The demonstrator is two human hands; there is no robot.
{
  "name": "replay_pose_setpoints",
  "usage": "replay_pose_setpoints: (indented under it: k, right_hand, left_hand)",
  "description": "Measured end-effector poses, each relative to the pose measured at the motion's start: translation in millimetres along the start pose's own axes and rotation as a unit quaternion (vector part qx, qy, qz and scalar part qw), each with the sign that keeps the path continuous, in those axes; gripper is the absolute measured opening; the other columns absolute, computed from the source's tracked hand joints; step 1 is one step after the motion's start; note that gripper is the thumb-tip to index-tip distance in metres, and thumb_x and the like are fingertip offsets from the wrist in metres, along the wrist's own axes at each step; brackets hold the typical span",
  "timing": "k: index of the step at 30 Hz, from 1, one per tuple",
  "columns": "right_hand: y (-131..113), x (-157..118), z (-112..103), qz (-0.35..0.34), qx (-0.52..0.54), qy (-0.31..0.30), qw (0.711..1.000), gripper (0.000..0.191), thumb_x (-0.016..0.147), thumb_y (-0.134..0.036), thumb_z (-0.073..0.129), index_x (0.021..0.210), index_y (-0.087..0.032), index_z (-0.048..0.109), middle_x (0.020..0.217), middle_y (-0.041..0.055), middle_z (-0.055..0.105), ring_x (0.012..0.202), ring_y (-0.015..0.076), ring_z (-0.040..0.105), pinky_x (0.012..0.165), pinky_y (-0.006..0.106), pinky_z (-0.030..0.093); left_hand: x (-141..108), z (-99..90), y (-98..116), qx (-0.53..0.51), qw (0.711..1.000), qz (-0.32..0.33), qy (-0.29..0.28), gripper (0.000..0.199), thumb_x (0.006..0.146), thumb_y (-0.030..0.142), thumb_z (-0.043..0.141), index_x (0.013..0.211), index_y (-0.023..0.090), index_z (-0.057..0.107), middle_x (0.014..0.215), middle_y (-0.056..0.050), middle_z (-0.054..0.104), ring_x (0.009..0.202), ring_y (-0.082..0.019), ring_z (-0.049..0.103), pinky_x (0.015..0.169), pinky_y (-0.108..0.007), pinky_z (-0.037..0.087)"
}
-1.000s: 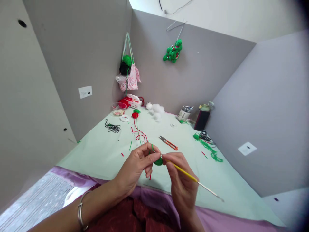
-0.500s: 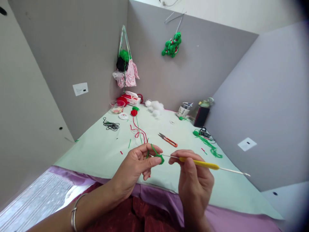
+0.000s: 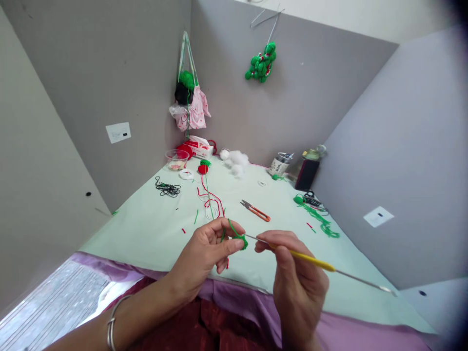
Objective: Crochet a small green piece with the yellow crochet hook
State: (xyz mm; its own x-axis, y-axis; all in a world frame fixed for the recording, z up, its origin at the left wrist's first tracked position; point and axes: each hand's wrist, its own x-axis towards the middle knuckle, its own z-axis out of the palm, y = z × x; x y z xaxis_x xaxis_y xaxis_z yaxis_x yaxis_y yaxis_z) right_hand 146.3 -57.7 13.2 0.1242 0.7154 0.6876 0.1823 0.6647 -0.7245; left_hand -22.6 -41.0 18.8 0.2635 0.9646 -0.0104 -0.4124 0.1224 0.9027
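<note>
One small green crocheted yarn piece, pinched in the left hand, just below the frame's centre.
The right hand grasps a slim yellow-handled metal hook, its shaft reaching the piece's edge. Nearby, towards centre, lie orange-handled metal snips; a green, red and white yarn bundle hangs at upper centre.

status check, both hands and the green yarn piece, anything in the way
Left hand pinching green yarn piece. Right hand gripping yellow-handled hook, tip at the piece. Orange snips beyond hands, nothing seen blocking.
</note>
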Motion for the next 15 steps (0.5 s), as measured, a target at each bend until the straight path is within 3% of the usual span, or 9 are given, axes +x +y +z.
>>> replay_pose_setpoints:
  k: [4,8,12,15]
  right_hand:
    - [-1,-1,-3,-0.008,-0.051,-0.017,0.999,0.021,0.104,-0.019,0.059,0.102,-0.026,0.078,0.088,0.0021,0.075,0.08,0.0178,0.068,0.072,0.033,0.053]
    - [7,-1,-6,0.028,0.029,0.011,0.999,0.019,0.105,-0.026,0.059,0.104,-0.027,0.078,0.086,0.002,0.073,0.076,0.0174,0.065,0.071,0.033,0.052]
    - [12,1,-3,0.098,0.134,-0.038,0.985,0.021,0.106,-0.034,0.059,0.1,-0.025,0.077,0.071,-0.0005,0.067,0.063,0.0143,0.061,0.059,0.028,0.048]
    - [13,0,-1,0.111,0.133,-0.036,0.984,0.023,0.105,-0.035,0.06,0.09,-0.023,0.073,0.07,-0.0014,0.062,0.062,0.0129,0.056,0.058,0.026,0.045]
  left_hand:
    - [0,0.4,0,-0.008,1.0,-0.009,0.003,0.023,0.079,0.032,0.088,0.091,0.018,0.075,0.073,0.006,0.058,0.045,-0.002,0.04,0.043,-0.019,0.028]
    - [1,0.6,1,-0.012,1.0,-0.01,0.005,0.026,0.078,0.034,0.09,0.092,0.018,0.074,0.073,0.006,0.058,0.044,-0.002,0.038,0.043,-0.02,0.027]
    - [2,-1.1,-1,-0.01,1.0,-0.015,0.004,0.028,0.077,0.036,0.09,0.091,0.017,0.074,0.074,0.005,0.059,0.046,-0.003,0.04,0.044,-0.021,0.029]
    - [3,-2.6,-5,-0.01,1.0,-0.026,0.003,0.027,0.078,0.034,0.089,0.092,0.017,0.074,0.078,0.004,0.061,0.046,-0.002,0.039,0.044,-0.021,0.028]
